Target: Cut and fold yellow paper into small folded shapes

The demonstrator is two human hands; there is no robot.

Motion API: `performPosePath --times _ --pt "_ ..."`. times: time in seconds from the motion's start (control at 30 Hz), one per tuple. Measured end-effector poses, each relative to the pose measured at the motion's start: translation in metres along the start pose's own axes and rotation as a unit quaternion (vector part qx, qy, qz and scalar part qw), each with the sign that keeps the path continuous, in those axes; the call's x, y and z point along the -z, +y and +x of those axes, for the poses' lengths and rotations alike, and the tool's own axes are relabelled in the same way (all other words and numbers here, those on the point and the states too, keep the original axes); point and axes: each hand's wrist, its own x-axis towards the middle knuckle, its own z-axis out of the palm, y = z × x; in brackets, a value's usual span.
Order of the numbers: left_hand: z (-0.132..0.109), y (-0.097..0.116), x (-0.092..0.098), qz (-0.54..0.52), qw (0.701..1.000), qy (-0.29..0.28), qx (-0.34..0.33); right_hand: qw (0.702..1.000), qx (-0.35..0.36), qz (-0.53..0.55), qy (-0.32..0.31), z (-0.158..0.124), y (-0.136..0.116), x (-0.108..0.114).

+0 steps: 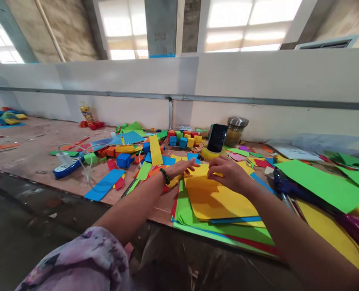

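Note:
My left hand [183, 168], with a dark green bead bracelet [164, 176] at the wrist, reaches over the left edge of a yellow sheet [218, 200]. Its fingers are stretched out, and nothing shows in them. Opposite it, over the same sheet, my right hand [229, 173] has its fingers curled in toward the thumb. What they hold, if anything, I cannot make out. Beneath the yellow sheet lies a stack of coloured sheets, with a green sheet [194, 220] showing at the front.
Behind the hands are a phone [217, 138] on a yellow round object, a lidded jar [235, 131] and small coloured cubes [183, 142]. A power strip [68, 167] with white cables lies left, near a blue strip [105, 185]. Green sheets [325, 184] cover the right side.

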Motion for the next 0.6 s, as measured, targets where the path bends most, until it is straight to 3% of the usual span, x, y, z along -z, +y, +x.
performPosePath --times 0.07,0.13,0.3,0.4,0.5,0.6 --pt "0.002 -0.001 -0.004 -0.016 1.0 -0.006 -0.004 0.998 0.063 -0.012 0.025 -0.012 -0.01 0.006" --pt "0.004 -0.002 -0.012 -0.012 1.0 -0.022 0.001 0.996 0.08 -0.025 0.032 -0.032 -0.015 0.005" --pt "0.002 0.004 -0.033 0.006 0.996 -0.085 0.017 0.99 0.025 -0.135 0.013 -0.093 -0.01 -0.017" --pt "-0.003 0.012 -0.036 0.035 0.996 -0.079 0.005 0.988 0.017 -0.156 -0.011 -0.11 -0.011 -0.024" --pt "-0.009 0.019 -0.03 0.122 0.988 -0.082 -0.043 0.991 0.012 -0.126 -0.03 -0.112 -0.014 -0.022" --pt "-0.017 0.025 -0.025 0.265 0.947 -0.09 -0.159 0.998 -0.044 -0.047 -0.018 -0.114 -0.016 -0.02"
